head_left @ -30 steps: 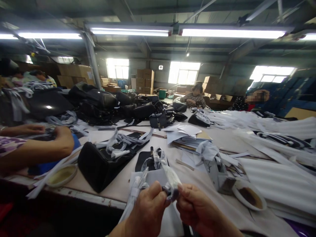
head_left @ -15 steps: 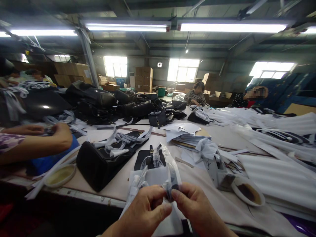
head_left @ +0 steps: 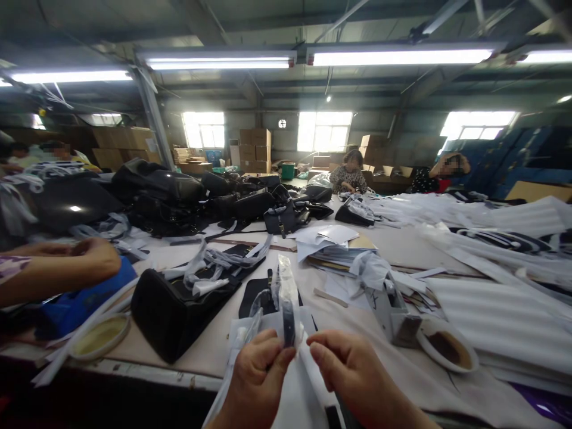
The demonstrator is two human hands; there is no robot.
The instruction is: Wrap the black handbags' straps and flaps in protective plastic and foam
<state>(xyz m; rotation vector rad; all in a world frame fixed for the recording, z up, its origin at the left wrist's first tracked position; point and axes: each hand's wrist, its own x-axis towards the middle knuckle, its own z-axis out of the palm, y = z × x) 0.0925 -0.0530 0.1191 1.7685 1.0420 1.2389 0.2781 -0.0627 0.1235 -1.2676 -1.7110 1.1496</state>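
My left hand (head_left: 261, 372) is closed in a pinch around the lower end of a dark bag strap (head_left: 288, 325) wrapped in clear plastic film. The strap stands up from the hand, its wrapped upper part curving away from me. Just right of it, my right hand (head_left: 351, 363) has thumb and fingertips pressed together, apart from the strap; whatever they may hold is too small to make out. Beneath and beyond the hands lies a black bag (head_left: 254, 299) with a buckled tab, partly covered by white sheeting (head_left: 292, 387).
A black bag (head_left: 167, 310) with wrapped straps lies at left, beside a dish of yellowish stuff (head_left: 100, 338). Rightward are stacked papers (head_left: 328, 241), a grey box (head_left: 404, 328) and a dish of brown stuff (head_left: 449, 348). A co-worker's arm (head_left: 67, 268) reaches in from the left.
My right hand has come off the wrapped strap and moved slightly right. My left hand keeps its pinch, and the strap now stands straighter. The view has shifted a little.
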